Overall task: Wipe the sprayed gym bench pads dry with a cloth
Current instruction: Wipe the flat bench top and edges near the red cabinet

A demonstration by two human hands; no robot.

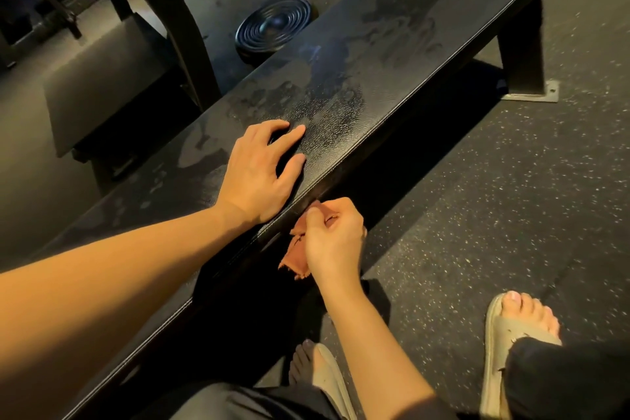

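Head view: looks down along a long black bench running from near left to far right.
Bench pad (392,54): black, textured, crosses the frame on a diagonal; blotchy damp patches and droplets along its top, from beside the fingers out to the far right end.
Left hand (259,170): lies palm down on the top of the pad near its near edge; fingers spread and relaxed, holding nothing.
Right hand (335,239): sits just below and right of the left hand, against the near side face of the pad; fingers and thumb curled, gripping the cloth.
Cloth (296,259): reddish-brown, bunched in the right hand, pressed to the pad's side edge; loose, frayed end hangs down to the left of the wrist.
Bench foot (531,94): grey metal plate with a bolt hole, flat on the floor at far right under the pad.
Floor (477,198): dark rubber with pale speckles.
Ribbed disc (274,25): round, black, glossy, on the floor beyond the pad's far side.
Second pad (102,78): dark, flat, on the far left, apart from the bench.
Sandals: beige, one at near right (501,351), one near centre (332,375) beside the bench, toes showing.
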